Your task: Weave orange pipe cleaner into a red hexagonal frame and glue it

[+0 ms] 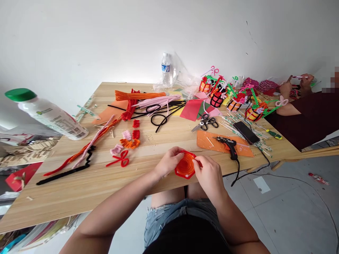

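Over the table's front edge I hold a small orange coil with a red rim (186,165), apparently wound from pipe cleaners. My left hand (172,160) pinches its left upper rim. On the opposite side my right hand (210,173) grips the red edge between thumb and fingers. Left of my hands lie a red pipe-cleaner bow (122,159), an orange curled piece (129,143) and several small red and pink coils. To the right, a black glue gun (227,144) rests on an orange sheet (202,139).
Scissors (205,122), a phone (247,132) and a screwdriver (274,134) lie to the right. Several finished little baskets (234,102) stand behind. A large white bottle (50,114) leans at left; a water bottle (165,68) stands at the wall. Another person's hands (305,81) work at far right.
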Tool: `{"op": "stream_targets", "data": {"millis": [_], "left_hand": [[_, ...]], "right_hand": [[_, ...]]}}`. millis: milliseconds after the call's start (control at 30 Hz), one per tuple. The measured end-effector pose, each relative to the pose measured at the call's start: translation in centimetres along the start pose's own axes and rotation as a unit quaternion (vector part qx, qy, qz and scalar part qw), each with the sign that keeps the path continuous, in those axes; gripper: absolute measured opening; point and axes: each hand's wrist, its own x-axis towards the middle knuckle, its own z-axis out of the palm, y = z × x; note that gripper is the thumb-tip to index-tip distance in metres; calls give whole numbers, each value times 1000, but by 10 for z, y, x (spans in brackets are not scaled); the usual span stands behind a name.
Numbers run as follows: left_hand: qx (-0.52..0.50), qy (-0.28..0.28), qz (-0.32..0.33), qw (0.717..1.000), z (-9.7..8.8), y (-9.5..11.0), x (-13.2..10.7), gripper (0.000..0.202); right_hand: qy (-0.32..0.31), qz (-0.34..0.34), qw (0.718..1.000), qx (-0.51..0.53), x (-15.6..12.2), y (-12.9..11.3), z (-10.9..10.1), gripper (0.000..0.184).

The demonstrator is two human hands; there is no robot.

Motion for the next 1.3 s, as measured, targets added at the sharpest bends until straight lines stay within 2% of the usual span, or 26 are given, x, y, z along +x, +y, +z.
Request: {"op": "stream_targets", "data": {"millis": [200,333,500,600,700,800,967,1167,1300], "left_hand": [[33,39,51,997,-2,-9,5,15],[36,46,45,997,-3,-7,4,14],[-21,2,3,1000,-6,-3,2,17],[-62,-13,-25,998,-7,-1,2,33],[-55,-44,-30,997,-8,3,2,45],[-22,-72,-29,997,-7,9,2,44],[21,-63,-33,997,-6,9,2,33],[88,-35,24,995,-9,-3,8,28],[102,-19,78,992,-10,-6,8,26]], "right_hand": [[15,8,1000,24,-9,5,-3,16],[13,29,999,34,-4,10,3,17],[3,55,995,81,12,16,11,16],[-11,55,993,104,20,18,13,16],[-19,45,993,108,25,19,14,16],[-27,34,993,109,27,20,15,16],[-33,20,994,98,29,18,17,17],[-45,4,997,68,29,13,18,18],[-55,4,993,100,22,16,14,12]]}}
